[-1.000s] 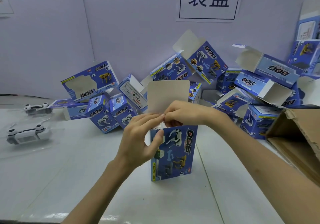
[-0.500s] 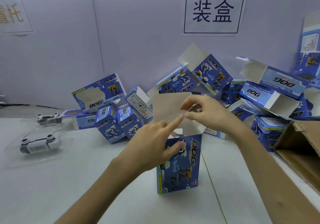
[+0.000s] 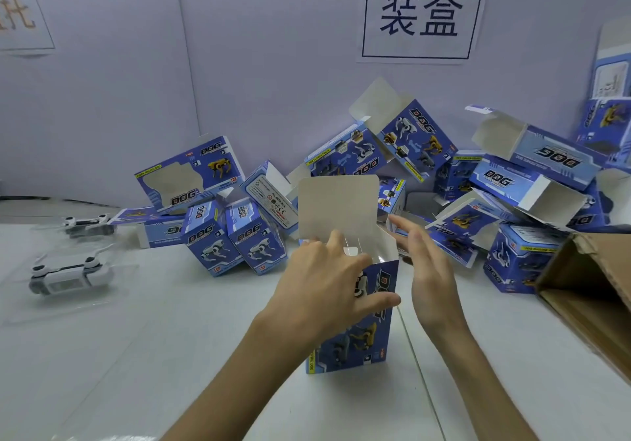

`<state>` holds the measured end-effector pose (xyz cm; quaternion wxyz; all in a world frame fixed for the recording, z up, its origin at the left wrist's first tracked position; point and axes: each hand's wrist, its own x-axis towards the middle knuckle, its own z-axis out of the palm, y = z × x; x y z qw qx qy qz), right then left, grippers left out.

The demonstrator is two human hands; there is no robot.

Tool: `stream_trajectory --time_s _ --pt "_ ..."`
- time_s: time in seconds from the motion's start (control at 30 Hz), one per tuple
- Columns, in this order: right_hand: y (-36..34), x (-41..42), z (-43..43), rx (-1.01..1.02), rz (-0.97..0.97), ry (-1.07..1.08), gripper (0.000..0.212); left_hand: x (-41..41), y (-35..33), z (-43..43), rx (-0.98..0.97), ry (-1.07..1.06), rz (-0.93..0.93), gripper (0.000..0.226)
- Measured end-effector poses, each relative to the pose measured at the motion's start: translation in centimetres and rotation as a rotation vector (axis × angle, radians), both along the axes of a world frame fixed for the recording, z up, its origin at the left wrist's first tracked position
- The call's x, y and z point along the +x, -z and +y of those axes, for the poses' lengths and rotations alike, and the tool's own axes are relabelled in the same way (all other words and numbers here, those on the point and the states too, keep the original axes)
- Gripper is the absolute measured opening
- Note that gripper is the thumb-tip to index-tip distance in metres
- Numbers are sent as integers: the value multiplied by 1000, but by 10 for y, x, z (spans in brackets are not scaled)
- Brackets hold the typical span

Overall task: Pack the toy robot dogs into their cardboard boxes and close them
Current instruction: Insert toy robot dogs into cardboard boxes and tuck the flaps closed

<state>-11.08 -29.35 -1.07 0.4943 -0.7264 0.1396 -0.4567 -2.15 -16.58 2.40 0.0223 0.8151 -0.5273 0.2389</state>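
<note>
Head view shows us the upright DOG box [image 3: 355, 341] standing on the white table [image 3: 170, 355], just in front of the pile of empty boxes [image 3: 423, 147], with its lid flap [image 3: 338, 208] raised and the mouth open; what is inside, we cannot see. Our left hand [image 3: 324, 287] grips the box near its upper edge, thumb across the printed front and fingers curled at the rim. Our right hand [image 3: 423, 280] holds nothing, its fingers straight beside the right side flap; we cannot tell if they touch it. We judge the box to be light, thin cardboard that dents easily, so it is better held by its corners and edges than squeezed on the faces. The toy robot dogs [image 3: 68, 275] lie in clear trays well apart at the left; they look like hard plastic with thin legs, so we would take one by the body.
</note>
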Motion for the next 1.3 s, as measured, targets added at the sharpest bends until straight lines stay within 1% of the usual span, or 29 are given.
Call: stream_trajectory --time_s 0.07,0.2,0.23,0.37,0.47,0.53,0.67,0.73,0.8,0.87,0.93,0.97,1.0,1.03,1.1,1.2,1.27,1.3 --pt "5 -4 -5 -127 46 -15 38 0 0 0 -6 8 -24 80" --pt "11 -5 -11 -400 237 0 49 0 1 3 -32 40 -54 79" --pt "11 -5 -12 -411 246 -1 50 0 1 3 -29 41 -51 79" --pt "0 -5 -19 -269 215 -77 44 -3 3 0 -62 8 -10 82" --pt "-7 -6 -22 -244 222 -97 45 -6 3 -3 -94 4 15 82" --pt "-8 -5 -23 -245 230 -101 43 -4 1 -3 -70 15 2 83" --pt "-13 -5 -31 -284 294 -114 27 -2 -3 -4 -38 19 -8 82" --pt "-24 0 -35 -313 308 -89 29 -3 -3 -4 -31 16 -29 79" --pt "-40 10 -36 -366 257 46 30 -4 -2 -4 -15 13 -33 79" --pt "-63 27 -33 -403 92 196 28 -5 -3 -3 5 11 6 78" --pt "-91 47 -27 -433 -46 240 28 -5 -5 -3 33 10 51 79" --pt "-106 59 -25 -471 -45 240 28 -5 -7 -4 46 12 61 79" --pt "-122 71 -25 -516 14 226 28 -5 -9 -5 53 15 67 78" --pt "-136 84 -26 -565 128 193 29 -5 -11 -6 57 20 73 77" --pt "-157 110 -27 -664 431 74 34 -4 -16 -7 70 26 86 76" --pt "-161 138 -30 -701 812 -92 50 -3 -21 -9 78 32 89 75" --pt "-151 146 -34 -709 971 -113 65 -3 -21 -8 80 38 92 75" --pt "-146 147 -36 -697 997 -111 72 -3 -22 -8 82 37 94 75"
